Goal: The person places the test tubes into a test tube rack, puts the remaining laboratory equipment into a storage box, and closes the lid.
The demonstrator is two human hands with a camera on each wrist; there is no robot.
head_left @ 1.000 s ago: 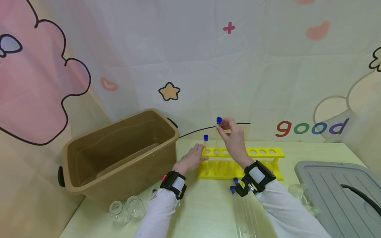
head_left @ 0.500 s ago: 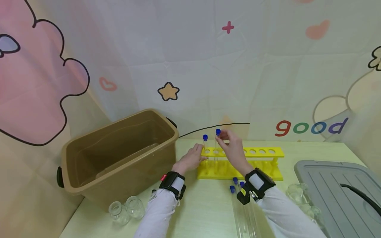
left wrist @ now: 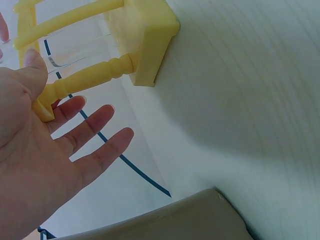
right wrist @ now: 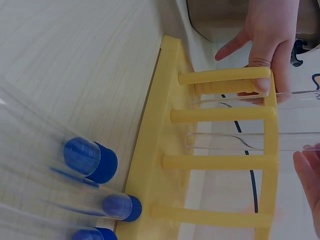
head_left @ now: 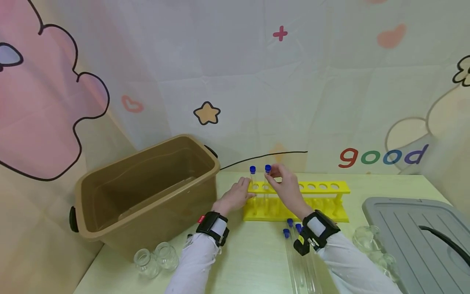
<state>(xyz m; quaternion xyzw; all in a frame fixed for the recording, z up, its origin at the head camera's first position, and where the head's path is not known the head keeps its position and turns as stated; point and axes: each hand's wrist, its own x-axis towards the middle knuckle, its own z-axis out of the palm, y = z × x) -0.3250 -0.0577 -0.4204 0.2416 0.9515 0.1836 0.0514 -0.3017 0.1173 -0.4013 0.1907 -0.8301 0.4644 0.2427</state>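
A yellow test tube rack [head_left: 290, 217] stands on the table. My left hand [head_left: 234, 197] grips its left end, thumb and index finger at the top bar, the other fingers spread in the left wrist view. My right hand [head_left: 289, 188] pinches a clear test tube [right wrist: 220, 140] just under its blue cap [head_left: 268, 168]. That tube is upright through the rack's second hole from the left, its lower end close to the base in the right wrist view. Another blue-capped test tube [head_left: 252, 169] stands in the first hole, partly behind my left fingers.
Several blue-capped test tubes [head_left: 298, 263] lie in front of the rack, partly under my right wrist. A brown tub [head_left: 172, 216] stands left, two glass bottles [head_left: 147, 263] before it. At right are more glass bottles [head_left: 367, 238] and a grey lid [head_left: 407, 220].
My right hand has moved down, lowering the test tube through the second hole until its cap is almost level with the neighbouring one. My left hand has stayed on the rack.
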